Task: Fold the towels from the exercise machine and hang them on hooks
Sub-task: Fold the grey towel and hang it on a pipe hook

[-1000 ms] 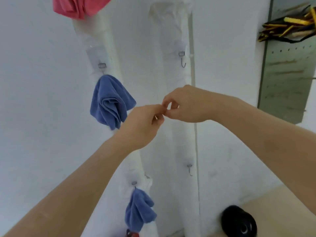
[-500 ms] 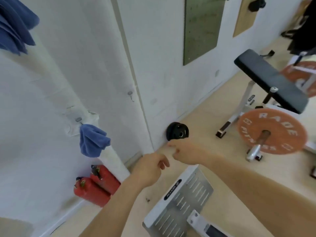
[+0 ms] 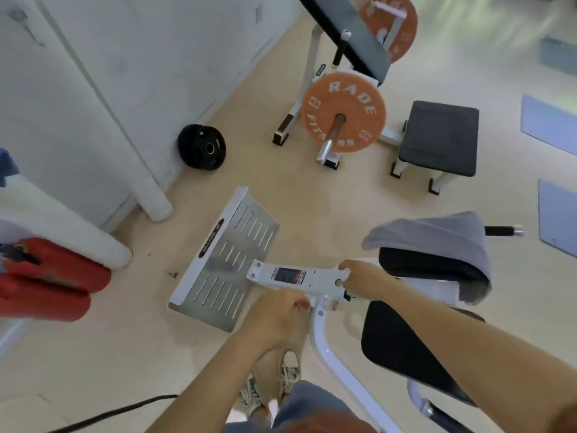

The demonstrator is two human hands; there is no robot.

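Head view, towel: the grey cloth towel [image 3: 437, 242] is lying draped over the black padded seat [image 3: 421, 267] of the white-framed exercise machine [image 3: 296, 276].
Head view, left hand: the left hand [image 3: 278, 317] is hanging clenched, gripping nothing, beside the machine's frame.
Head view, right hand: the right hand [image 3: 362, 279] is curling its fingers over the frame, holding nothing, near the towel.
Head view, floor: the slotted metal footplate [image 3: 224, 260] is lying ahead.
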